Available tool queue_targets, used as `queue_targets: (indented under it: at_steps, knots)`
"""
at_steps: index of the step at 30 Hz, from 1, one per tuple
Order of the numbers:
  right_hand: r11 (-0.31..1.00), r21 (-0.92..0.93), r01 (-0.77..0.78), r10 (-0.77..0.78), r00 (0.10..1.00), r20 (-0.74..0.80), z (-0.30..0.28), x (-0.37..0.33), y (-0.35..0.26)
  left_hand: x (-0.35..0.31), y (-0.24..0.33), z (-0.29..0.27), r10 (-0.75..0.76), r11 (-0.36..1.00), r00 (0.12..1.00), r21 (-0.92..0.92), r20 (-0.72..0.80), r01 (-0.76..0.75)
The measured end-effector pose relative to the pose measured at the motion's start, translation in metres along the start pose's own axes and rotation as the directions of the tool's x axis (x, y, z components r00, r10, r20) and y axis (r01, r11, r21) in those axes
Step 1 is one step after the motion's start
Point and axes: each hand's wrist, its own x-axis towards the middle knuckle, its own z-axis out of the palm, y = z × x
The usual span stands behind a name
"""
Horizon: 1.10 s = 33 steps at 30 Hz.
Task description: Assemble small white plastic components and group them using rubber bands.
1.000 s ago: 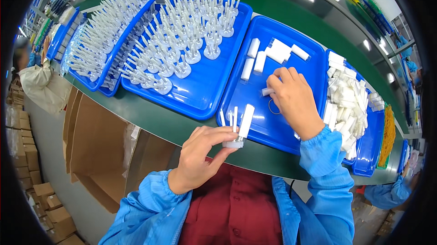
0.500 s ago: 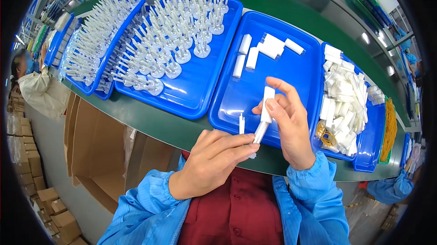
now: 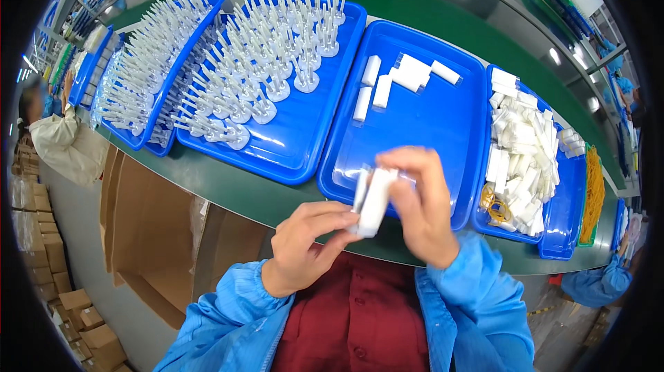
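In front of me, my left hand pinches the lower end of a white pronged plastic piece between thumb and fingers. A white rectangular block stands close against its prongs; whether it sits over one of them I cannot tell. My right hand is smeared by motion, its thumb and index finger closed about the block's upper end. Just beyond lies a blue tray with several white blocks at its far side. To the left, another blue tray bears many upright white pronged pieces.
A blue tray at right holds a heap of white blocks and yellow rubber bands. More yellow bands lie farther right. Cardboard boxes stand below the green table's edge. A co-worker is at far left.
The white block has come down beside the prongs, and the piece has tilted. My right hand has dropped and shifted slightly left; my left hand's fingers have drawn back from over the piece.
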Motion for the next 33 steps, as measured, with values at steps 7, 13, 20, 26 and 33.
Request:
queue_targets:
  at_steps: [7,13,20,26,33]
  knots:
    - [0.239,-0.867,0.437,-0.309,0.881,0.359,-0.028,0.105,0.052,0.007,-0.003,-0.003,0.084,0.99,0.996,0.107,0.035,-0.087]
    - [0.141,-0.938,0.316,-0.113,0.947,0.302,-0.034,0.1,0.051,0.006,-0.006,-0.011,0.05,0.994,0.996,0.092,0.077,-0.057]
    - [0.805,0.431,-0.408,0.464,0.886,-0.027,-0.026,0.053,0.005,0.012,0.008,-0.013,0.084,0.987,0.973,0.114,0.215,-0.111]
    - [0.904,0.275,-0.326,0.355,0.933,-0.062,-0.015,0.023,-0.001,0.014,0.014,-0.005,0.092,0.981,0.962,0.141,0.258,-0.132]
    - [0.992,0.005,-0.123,0.123,0.989,-0.084,-0.01,0.0,0.002,0.009,0.008,-0.001,0.154,0.963,0.964,0.184,0.218,-0.195]
